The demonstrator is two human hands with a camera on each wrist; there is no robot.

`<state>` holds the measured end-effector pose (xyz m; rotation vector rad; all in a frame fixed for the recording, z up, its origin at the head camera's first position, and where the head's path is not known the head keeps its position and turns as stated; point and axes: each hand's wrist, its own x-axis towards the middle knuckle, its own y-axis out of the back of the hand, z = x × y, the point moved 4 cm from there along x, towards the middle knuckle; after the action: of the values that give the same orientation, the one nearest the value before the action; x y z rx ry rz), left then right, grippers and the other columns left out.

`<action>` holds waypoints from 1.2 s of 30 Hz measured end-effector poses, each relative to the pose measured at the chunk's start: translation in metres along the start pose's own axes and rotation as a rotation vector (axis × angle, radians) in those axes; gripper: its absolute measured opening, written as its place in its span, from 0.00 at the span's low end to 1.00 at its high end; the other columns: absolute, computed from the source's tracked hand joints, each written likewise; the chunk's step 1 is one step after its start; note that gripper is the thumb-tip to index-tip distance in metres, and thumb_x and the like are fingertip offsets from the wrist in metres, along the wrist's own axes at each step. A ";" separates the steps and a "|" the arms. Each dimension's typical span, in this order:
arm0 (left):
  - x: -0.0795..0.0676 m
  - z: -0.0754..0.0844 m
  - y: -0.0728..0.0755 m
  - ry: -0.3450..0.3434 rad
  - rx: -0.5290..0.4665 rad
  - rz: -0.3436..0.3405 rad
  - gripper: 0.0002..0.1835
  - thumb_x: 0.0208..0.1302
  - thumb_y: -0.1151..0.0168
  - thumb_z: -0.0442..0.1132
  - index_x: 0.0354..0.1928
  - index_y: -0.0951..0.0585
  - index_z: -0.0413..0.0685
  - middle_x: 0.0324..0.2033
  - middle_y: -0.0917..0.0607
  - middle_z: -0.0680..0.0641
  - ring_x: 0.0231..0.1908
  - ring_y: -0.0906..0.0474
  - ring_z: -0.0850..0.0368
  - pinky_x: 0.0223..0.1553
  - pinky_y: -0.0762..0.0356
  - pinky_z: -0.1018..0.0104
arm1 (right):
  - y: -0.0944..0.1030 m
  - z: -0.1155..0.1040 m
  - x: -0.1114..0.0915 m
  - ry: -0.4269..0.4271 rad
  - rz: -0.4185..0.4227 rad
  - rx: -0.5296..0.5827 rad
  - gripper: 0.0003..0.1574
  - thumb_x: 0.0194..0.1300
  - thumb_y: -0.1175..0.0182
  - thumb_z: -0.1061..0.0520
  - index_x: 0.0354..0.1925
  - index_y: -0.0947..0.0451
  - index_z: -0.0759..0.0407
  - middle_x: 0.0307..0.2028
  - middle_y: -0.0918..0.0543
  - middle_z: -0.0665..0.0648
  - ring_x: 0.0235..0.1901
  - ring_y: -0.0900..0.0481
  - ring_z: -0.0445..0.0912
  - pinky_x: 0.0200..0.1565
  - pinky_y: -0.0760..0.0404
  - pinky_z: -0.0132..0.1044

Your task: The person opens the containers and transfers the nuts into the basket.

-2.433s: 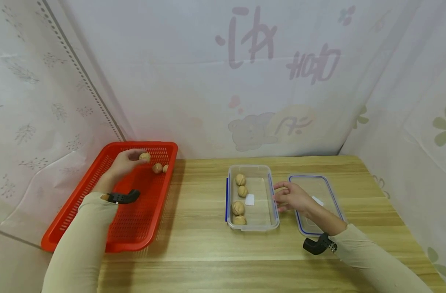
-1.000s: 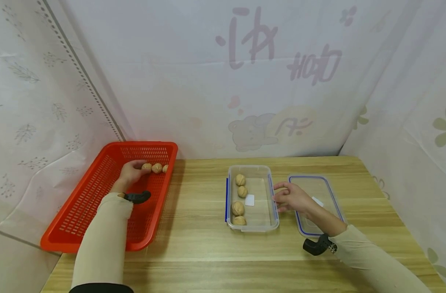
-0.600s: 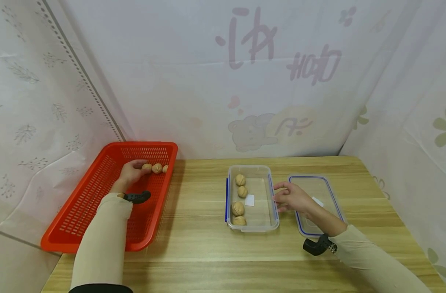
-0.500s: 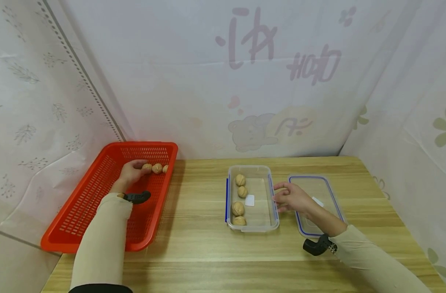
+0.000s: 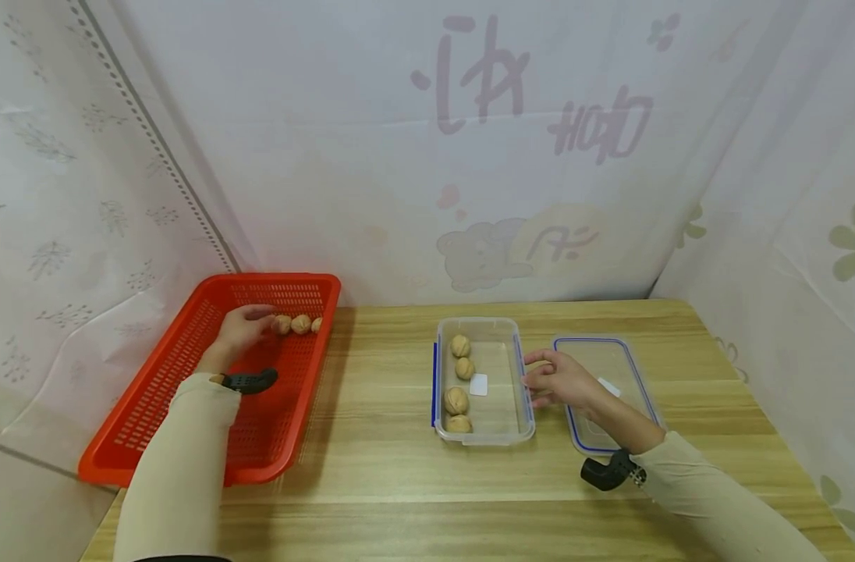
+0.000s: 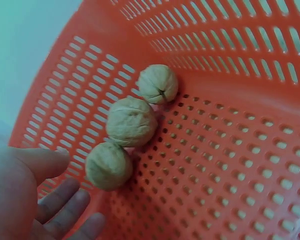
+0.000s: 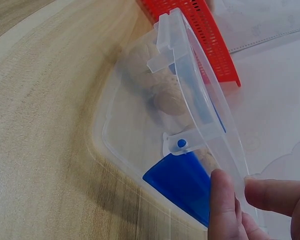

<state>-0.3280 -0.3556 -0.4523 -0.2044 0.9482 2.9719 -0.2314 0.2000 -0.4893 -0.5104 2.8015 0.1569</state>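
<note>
One white label, too small to read, marked the clear, rectangular plastic box; four round tan walnuts lay inside. Three more walnuts lined the red perforated plastic basket; the left hand, thumb and fingers parted, was just beside them. The right hand touched the box's rim; whether it pinched, I couldn't tell.

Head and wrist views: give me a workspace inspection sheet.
Surface: pale wood-grain table.
Job's things: red perforated plastic basket holding three round tan walnuts; clear rectangular plastic container holding four more walnuts; clear flat plastic lid, blue-edged, beside it.
Clutter: nothing seen.
Hands: left hand beside the basket's walnuts, holding none; right hand pinching the container's right side.
Cables: nothing seen.
Surroundings: white printed sheets behind and at both sides.
</note>
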 end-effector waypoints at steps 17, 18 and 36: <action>-0.009 0.020 0.016 -0.072 0.092 -0.001 0.28 0.81 0.53 0.43 0.72 0.36 0.30 0.68 0.33 0.26 0.65 0.34 0.30 0.64 0.32 0.39 | -0.003 0.001 0.000 -0.008 0.010 -0.011 0.30 0.72 0.43 0.70 0.66 0.41 0.76 0.37 0.19 0.58 0.33 0.19 0.44 0.35 0.13 0.37; -0.010 0.023 0.016 -0.080 0.097 -0.006 0.28 0.81 0.53 0.43 0.72 0.36 0.29 0.68 0.34 0.25 0.66 0.34 0.29 0.65 0.33 0.37 | -0.002 0.001 0.000 -0.006 0.009 -0.013 0.30 0.72 0.43 0.69 0.66 0.41 0.76 0.37 0.19 0.58 0.33 0.19 0.44 0.35 0.13 0.37; -0.039 0.054 0.015 -0.202 0.268 -0.057 0.27 0.81 0.49 0.44 0.71 0.33 0.30 0.66 0.31 0.25 0.66 0.35 0.28 0.61 0.31 0.33 | -0.002 0.000 0.000 -0.010 0.014 -0.020 0.30 0.72 0.42 0.68 0.67 0.41 0.75 0.38 0.19 0.59 0.35 0.19 0.45 0.36 0.12 0.38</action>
<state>-0.2968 -0.3362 -0.3952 0.0711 1.2696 2.7100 -0.2312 0.1982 -0.4892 -0.4928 2.7971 0.1906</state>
